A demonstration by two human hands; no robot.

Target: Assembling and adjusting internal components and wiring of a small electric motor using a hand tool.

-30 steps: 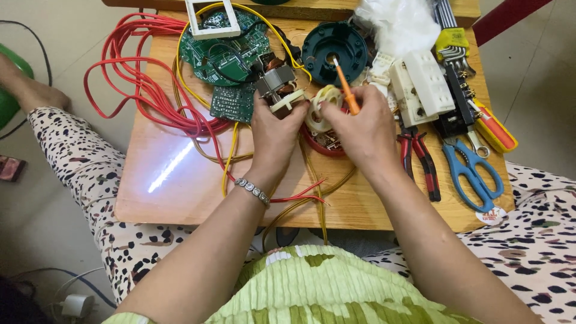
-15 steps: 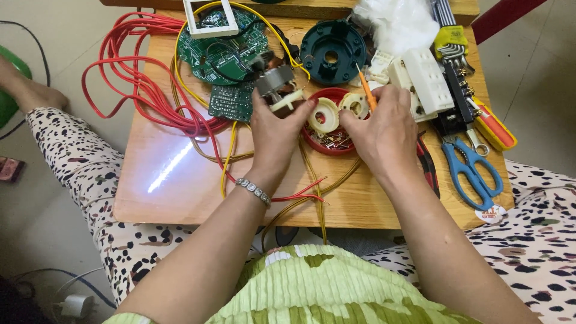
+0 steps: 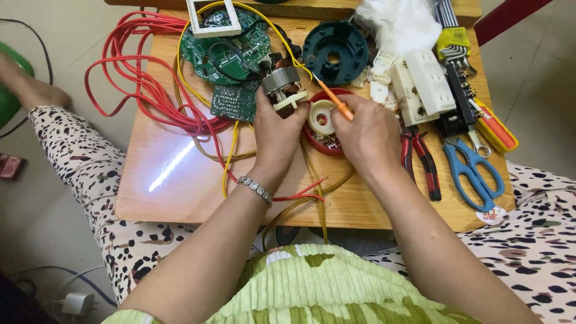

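Now, right hand fingers gripping orange screwdriver, long axis slanting up-left, left hand fingers clasping small motor.

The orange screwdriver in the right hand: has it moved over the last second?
Yes. The orange screwdriver has swung: a second ago it stood nearly upright below the dark green round housing; now it slants up-left, its tip toward the small motor in the left hand.

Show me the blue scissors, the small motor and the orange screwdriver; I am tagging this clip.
blue scissors (image 3: 474,174), head view, on the handle loops.
small motor (image 3: 281,84), head view, on its metal core.
orange screwdriver (image 3: 333,100), head view, on the orange shaft.
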